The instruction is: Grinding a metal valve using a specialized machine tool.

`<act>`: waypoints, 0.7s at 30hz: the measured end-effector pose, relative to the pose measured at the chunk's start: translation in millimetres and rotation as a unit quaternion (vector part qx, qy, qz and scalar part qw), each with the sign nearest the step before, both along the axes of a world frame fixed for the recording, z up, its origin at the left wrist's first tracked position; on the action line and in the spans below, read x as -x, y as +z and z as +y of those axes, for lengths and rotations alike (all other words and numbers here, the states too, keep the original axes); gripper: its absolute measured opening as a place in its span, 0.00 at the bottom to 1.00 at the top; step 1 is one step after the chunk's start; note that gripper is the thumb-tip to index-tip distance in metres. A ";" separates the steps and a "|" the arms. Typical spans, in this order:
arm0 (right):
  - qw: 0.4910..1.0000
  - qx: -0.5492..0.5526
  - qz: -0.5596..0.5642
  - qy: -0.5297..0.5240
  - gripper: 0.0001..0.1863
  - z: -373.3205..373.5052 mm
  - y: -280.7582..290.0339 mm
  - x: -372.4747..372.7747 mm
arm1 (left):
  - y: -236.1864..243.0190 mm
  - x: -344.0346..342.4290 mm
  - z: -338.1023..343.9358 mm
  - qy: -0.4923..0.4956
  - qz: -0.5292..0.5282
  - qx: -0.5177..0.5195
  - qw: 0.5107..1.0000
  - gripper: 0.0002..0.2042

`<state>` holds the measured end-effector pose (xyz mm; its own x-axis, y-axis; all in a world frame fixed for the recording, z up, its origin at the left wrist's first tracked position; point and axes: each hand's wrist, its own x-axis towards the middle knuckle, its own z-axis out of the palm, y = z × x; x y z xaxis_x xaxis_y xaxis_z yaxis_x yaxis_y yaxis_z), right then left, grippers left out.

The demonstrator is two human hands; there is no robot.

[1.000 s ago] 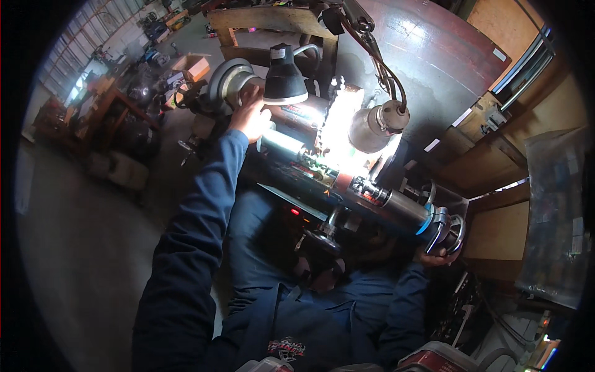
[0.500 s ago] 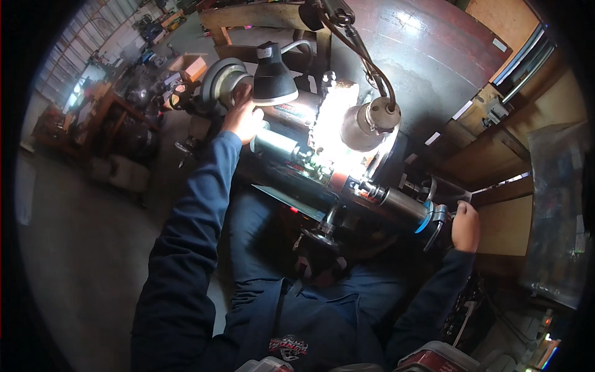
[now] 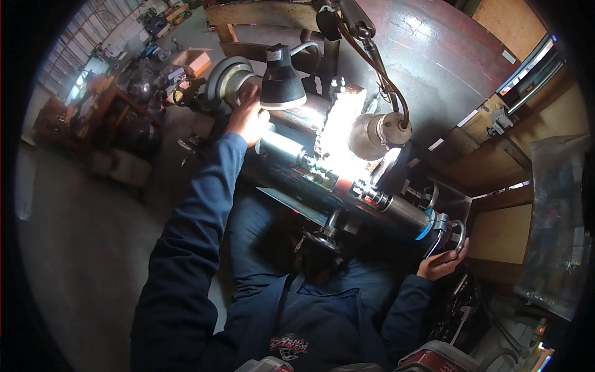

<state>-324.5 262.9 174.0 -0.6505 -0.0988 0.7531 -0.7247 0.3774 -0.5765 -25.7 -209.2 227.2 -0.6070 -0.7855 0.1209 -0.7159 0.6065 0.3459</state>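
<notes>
My left hand reaches to the round metal hub at the machine's left end, fingers curled and partly hidden beside the black lamp; what they grip is unclear. My right hand grips the lower part of the chrome handwheel at the right end, below a steel cylinder with a blue band. A second steel cylinder lies beside my left hand. A jointed lamp with a metal head lights the glaring middle of the machine. A lower handwheel hangs between my legs.
Wooden rails and a large reddish-grey panel stand behind. Wooden boards and a plastic sheet are at the right. Machinery and a cardboard box fill the left background; plastic tubs sit at the lower edge.
My right hand rose to the side of the right handwheel half a second ago and is now back down, gripping its lower part. My left hand stays at the left hub.
</notes>
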 end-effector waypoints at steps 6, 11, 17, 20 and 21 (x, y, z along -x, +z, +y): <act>0.975 -0.111 -0.182 0.062 0.24 5.0 76.0 25.8 | -4.4 5.6 3.8 0.001 0.067 0.043 0.997 0.28; 0.931 -0.294 -0.214 0.018 0.16 -17.4 72.5 54.1 | 2.6 2.9 6.9 -0.005 0.044 0.054 0.998 0.28; 0.959 -0.244 -0.145 0.014 0.14 -9.6 60.7 27.4 | 8.8 5.2 11.3 0.012 0.046 0.006 0.999 0.27; 0.988 -0.139 -0.073 0.014 0.17 -4.6 39.9 20.9 | 11.9 5.0 11.4 0.009 0.044 -0.044 0.998 0.27; 0.987 -0.140 -0.076 0.013 0.17 -4.7 34.5 20.1 | 13.1 6.3 13.3 0.020 0.043 -0.051 0.998 0.27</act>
<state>-344.6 258.2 208.4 -0.7483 -0.3076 0.5878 -0.6496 0.5195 -0.5551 -31.9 -195.9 240.3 -0.5658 -0.8196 0.0904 -0.7034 0.5370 0.4656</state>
